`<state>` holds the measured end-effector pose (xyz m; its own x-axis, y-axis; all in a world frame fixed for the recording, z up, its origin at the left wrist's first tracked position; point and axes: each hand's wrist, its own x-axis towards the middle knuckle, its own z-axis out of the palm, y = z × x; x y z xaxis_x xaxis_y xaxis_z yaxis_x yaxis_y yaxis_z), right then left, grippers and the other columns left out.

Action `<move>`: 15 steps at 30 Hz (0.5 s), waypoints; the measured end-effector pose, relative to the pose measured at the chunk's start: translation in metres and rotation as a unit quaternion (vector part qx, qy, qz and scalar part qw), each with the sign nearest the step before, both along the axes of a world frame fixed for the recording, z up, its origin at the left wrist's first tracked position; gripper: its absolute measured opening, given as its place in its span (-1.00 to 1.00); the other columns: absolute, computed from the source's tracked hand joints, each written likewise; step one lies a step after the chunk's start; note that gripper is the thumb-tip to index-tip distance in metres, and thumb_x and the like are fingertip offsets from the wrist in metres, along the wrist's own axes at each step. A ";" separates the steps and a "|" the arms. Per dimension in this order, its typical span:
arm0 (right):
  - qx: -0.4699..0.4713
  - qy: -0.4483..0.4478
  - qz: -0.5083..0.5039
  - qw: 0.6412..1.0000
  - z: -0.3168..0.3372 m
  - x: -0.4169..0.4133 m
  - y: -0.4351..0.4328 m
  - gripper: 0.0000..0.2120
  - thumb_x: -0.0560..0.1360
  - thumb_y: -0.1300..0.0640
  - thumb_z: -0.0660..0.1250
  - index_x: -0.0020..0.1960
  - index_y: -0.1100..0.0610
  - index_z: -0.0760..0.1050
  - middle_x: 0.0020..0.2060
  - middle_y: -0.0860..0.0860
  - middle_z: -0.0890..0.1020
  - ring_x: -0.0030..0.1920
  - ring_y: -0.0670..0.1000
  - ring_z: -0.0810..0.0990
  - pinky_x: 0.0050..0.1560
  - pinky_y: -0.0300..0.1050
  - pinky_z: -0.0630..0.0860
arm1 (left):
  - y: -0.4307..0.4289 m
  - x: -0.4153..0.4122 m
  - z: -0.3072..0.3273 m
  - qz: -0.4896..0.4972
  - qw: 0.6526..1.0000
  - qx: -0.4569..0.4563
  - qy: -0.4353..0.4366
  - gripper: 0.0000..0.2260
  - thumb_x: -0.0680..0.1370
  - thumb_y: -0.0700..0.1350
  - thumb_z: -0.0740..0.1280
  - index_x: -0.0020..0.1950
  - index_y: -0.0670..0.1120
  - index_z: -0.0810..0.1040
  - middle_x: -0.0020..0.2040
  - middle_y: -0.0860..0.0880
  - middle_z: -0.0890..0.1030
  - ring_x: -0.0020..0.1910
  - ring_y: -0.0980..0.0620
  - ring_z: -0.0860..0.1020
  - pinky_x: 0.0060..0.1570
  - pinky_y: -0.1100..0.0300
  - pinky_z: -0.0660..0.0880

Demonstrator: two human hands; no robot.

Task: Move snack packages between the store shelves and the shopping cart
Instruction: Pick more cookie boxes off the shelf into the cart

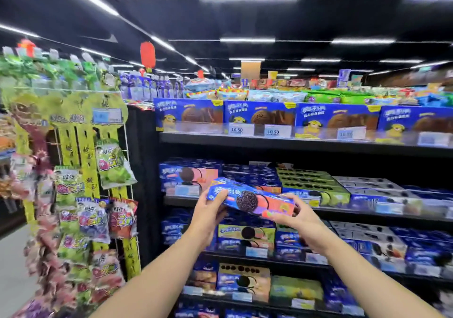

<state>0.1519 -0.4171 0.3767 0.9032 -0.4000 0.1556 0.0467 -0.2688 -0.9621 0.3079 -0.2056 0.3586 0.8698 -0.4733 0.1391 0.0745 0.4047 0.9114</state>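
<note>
A blue and pink cookie box (pixel 250 198) with a dark sandwich cookie printed on it is held in the air, tilted, in front of the second shelf (pixel 367 216). My left hand (pixel 208 216) grips its left end, with the thumb on the front face. My right hand (pixel 294 216) grips its right end from below. More boxes of the same kind (pixel 188 178) stand on the shelf just behind. No shopping cart is in view.
Dark shelves hold rows of blue cookie boxes (pixel 335 119) above and below, with price tags (pixel 237 129) along the rails. A wire rack (pixel 81 195) hung with candy bags stands close on the left. Aisle floor (pixel 12 256) shows at far left.
</note>
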 end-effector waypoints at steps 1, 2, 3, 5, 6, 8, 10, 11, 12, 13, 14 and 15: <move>-0.010 -0.010 -0.010 1.000 0.007 0.005 -0.007 -0.18 0.02 -0.23 0.69 0.21 -0.12 0.50 0.06 0.03 0.69 0.05 0.04 0.66 0.10 -0.06 0.57 | -0.006 0.006 0.003 -0.003 1.000 0.005 -0.013 -0.61 0.54 0.01 0.46 0.34 0.03 0.48 0.12 -0.03 0.71 0.04 0.03 0.68 0.07 0.14 0.54; -0.020 -0.019 -0.017 0.999 0.013 0.008 -0.013 -0.20 0.04 -0.21 0.69 0.21 -0.12 0.49 0.07 0.04 0.69 0.07 0.05 0.66 0.12 -0.05 0.57 | -0.011 0.011 0.005 0.003 1.000 0.012 -0.028 -0.62 0.54 0.03 0.47 0.32 0.06 0.47 0.11 -0.01 0.71 0.07 0.02 0.68 0.10 0.11 0.55; -0.030 -0.027 -0.023 0.999 0.018 0.011 -0.020 -0.24 0.07 -0.18 0.68 0.21 -0.13 0.49 0.08 0.05 0.69 0.08 0.06 0.65 0.12 -0.05 0.57 | -0.016 0.016 0.005 0.024 0.998 0.025 -0.045 -0.63 0.53 0.05 0.48 0.29 0.08 0.47 0.10 0.00 0.71 0.08 0.05 0.67 0.12 0.08 0.57; -0.050 -0.040 -0.034 0.997 0.026 0.016 -0.035 -0.30 0.11 -0.15 0.68 0.19 -0.13 0.50 0.07 0.03 0.69 0.07 0.07 0.66 0.14 -0.04 0.57 | -0.024 0.026 0.002 0.085 0.989 0.086 -0.089 -0.62 0.52 0.13 0.47 0.26 0.09 0.49 0.11 0.03 0.67 0.08 0.10 0.65 0.15 0.04 0.59; -0.064 -0.044 -0.040 0.996 0.030 0.017 -0.043 -0.31 0.11 -0.15 0.68 0.17 -0.15 0.50 0.06 0.00 0.70 0.06 0.06 0.67 0.14 -0.02 0.58 | -0.028 0.030 0.000 0.110 0.978 0.130 -0.118 -0.64 0.52 0.18 0.45 0.24 0.08 0.51 0.11 0.04 0.64 0.09 0.09 0.63 0.16 0.03 0.58; -0.092 -0.044 -0.046 0.994 0.035 0.020 -0.060 -0.33 0.13 -0.16 0.69 0.16 -0.19 0.49 0.04 -0.04 0.70 0.03 0.03 0.68 0.11 -0.02 0.60 | -0.036 0.036 -0.005 0.136 0.959 0.193 -0.156 -0.75 0.54 0.20 0.40 0.14 0.13 0.55 0.08 0.09 0.64 0.08 0.08 0.61 0.13 0.06 0.56; -0.125 -0.038 -0.043 0.991 0.038 0.027 -0.074 -0.35 0.18 -0.13 0.69 0.18 -0.18 0.48 0.06 -0.04 0.69 0.01 -0.03 0.68 0.05 -0.11 0.59 | -0.046 0.037 -0.009 0.155 0.946 0.227 -0.173 -0.90 0.57 0.14 0.37 0.04 0.17 0.55 0.04 0.13 0.65 0.03 0.11 0.60 0.03 0.14 0.53; -0.140 -0.039 -0.041 0.989 0.039 0.032 -0.080 -0.36 0.21 -0.09 0.69 0.19 -0.16 0.47 0.07 -0.02 0.67 0.00 -0.05 0.67 0.02 -0.18 0.58 | -0.051 0.037 -0.010 0.165 0.938 0.244 -0.185 -0.94 0.59 0.10 0.36 0.01 0.16 0.54 0.03 0.14 0.64 0.02 0.12 0.59 0.00 0.17 0.49; -0.156 -0.040 -0.036 0.986 0.039 0.039 -0.086 -0.37 0.24 -0.06 0.68 0.20 -0.14 0.46 0.09 0.00 0.66 -0.01 -0.06 0.67 -0.01 -0.24 0.56 | -0.055 0.037 -0.012 0.174 0.929 0.262 -0.194 -0.96 0.61 0.07 0.34 0.04 0.15 0.54 0.04 0.14 0.63 0.02 0.11 0.58 -0.01 0.19 0.44; -0.172 -0.038 -0.030 0.984 0.039 0.046 -0.090 -0.38 0.25 -0.05 0.67 0.21 -0.12 0.45 0.10 0.01 0.63 -0.01 -0.05 0.67 -0.03 -0.26 0.54 | -0.059 0.037 -0.014 0.181 0.922 0.279 -0.197 -0.92 0.62 0.05 0.32 0.09 0.12 0.55 0.05 0.12 0.62 0.03 0.11 0.56 0.00 0.21 0.40; -0.187 -0.034 -0.021 0.981 0.038 0.054 -0.093 -0.37 0.26 -0.04 0.67 0.22 -0.10 0.45 0.09 0.01 0.62 -0.01 -0.04 0.67 -0.04 -0.27 0.54 | -0.062 0.036 -0.015 0.187 0.917 0.293 -0.194 -0.87 0.63 0.04 0.30 0.16 0.08 0.56 0.06 0.11 0.61 0.03 0.11 0.54 0.00 0.22 0.38; -0.199 -0.029 -0.013 0.980 0.037 0.062 -0.096 -0.36 0.26 -0.04 0.67 0.23 -0.09 0.44 0.08 0.00 0.63 -0.03 -0.04 0.67 -0.06 -0.29 0.55 | -0.065 0.035 -0.017 0.191 0.914 0.305 -0.188 -0.82 0.64 0.04 0.30 0.20 0.05 0.56 0.08 0.09 0.61 0.01 0.11 0.53 -0.01 0.23 0.37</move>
<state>0.2140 -0.5136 0.4139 0.8782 -0.3201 0.3552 0.0870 -0.6235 -0.7770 0.3429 -0.2703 0.3419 0.9328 -0.2349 0.2733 -0.3308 -0.2569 0.9081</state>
